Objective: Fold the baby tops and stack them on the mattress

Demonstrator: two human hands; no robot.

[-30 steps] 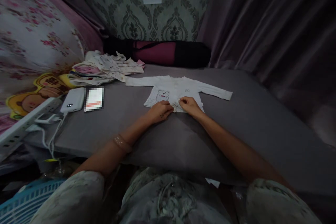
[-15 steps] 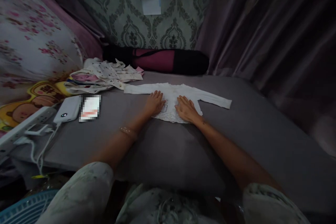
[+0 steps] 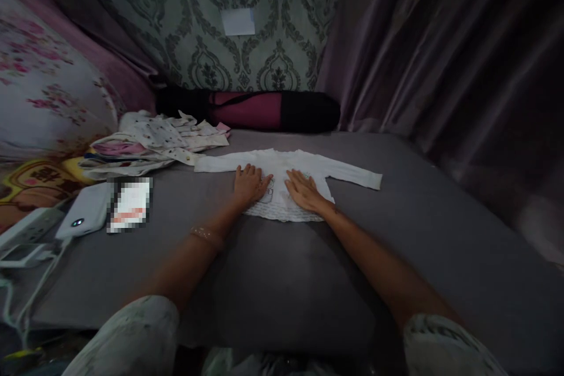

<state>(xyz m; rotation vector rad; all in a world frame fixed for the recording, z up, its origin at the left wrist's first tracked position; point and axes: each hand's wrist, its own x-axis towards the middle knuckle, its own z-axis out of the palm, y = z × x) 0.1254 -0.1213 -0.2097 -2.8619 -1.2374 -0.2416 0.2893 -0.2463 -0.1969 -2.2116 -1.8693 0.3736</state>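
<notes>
A small white long-sleeved top [image 3: 282,162] lies spread on the grey surface [image 3: 282,270], both sleeves stretched out to the sides. My left hand [image 3: 251,184] rests flat on the left side of its body, fingers apart. On the right half of the body lies my right hand [image 3: 304,190], palm down, its fingers extended. Between the hands part of a printed drawing shows on the fabric. The ruffled lower hem faces me.
Clothes lie piled [image 3: 154,135] at the back left. Nearer are a white power bank [image 3: 86,211], a blurred-out card [image 3: 131,204] and a power strip [image 3: 30,226] with cables. A black and magenta rolled bag [image 3: 249,110] lies along the wall.
The view has shifted, so the objects on the left sit lower and further left. My left hand has moved outward to the left on the top, and the gap between my hands is wider.
</notes>
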